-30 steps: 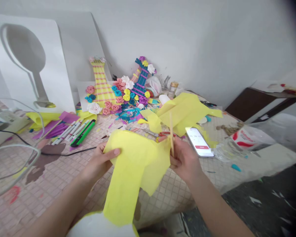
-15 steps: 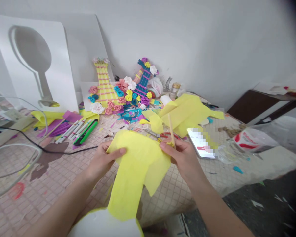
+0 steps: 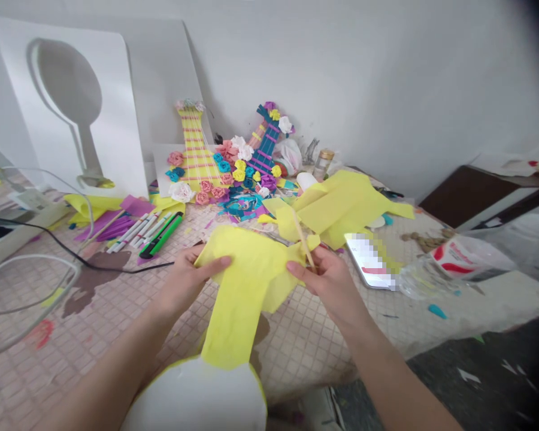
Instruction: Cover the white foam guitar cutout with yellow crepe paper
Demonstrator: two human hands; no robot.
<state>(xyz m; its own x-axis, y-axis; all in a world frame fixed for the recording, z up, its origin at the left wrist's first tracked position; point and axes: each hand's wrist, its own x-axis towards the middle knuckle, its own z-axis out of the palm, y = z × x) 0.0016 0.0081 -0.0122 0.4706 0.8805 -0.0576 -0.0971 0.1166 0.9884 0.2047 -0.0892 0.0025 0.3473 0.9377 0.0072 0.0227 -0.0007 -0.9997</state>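
Observation:
Between my hands is a yellow paper-covered cutout [image 3: 240,275], with a wide top, a straight neck and a white rounded body [image 3: 197,395] edged in yellow below. My left hand [image 3: 186,281] is closed on the top's left corner, thumb on the front. At the right corner my right hand [image 3: 327,278] pinches the yellow paper, its thumb pressed on the front. A thin wooden stick [image 3: 302,236] also sits in that hand, pointing up and left. A loose paper flap [image 3: 281,290] hangs behind the neck's right side. My fingers behind the piece are hidden.
Yellow paper sheets [image 3: 336,203], a phone [image 3: 371,263] and a clear plastic container [image 3: 424,278] lie right. Markers [image 3: 135,232], a green cutter [image 3: 161,234] and a black cable [image 3: 117,272] are left. Paper-flower guitars [image 3: 197,149] and a white board with a cutout [image 3: 117,108] stand behind.
The loose paper flap on the right has been drawn up and hangs shorter, with paper now bunched above my right hand. The stick has tilted left. The white body has risen further into view.

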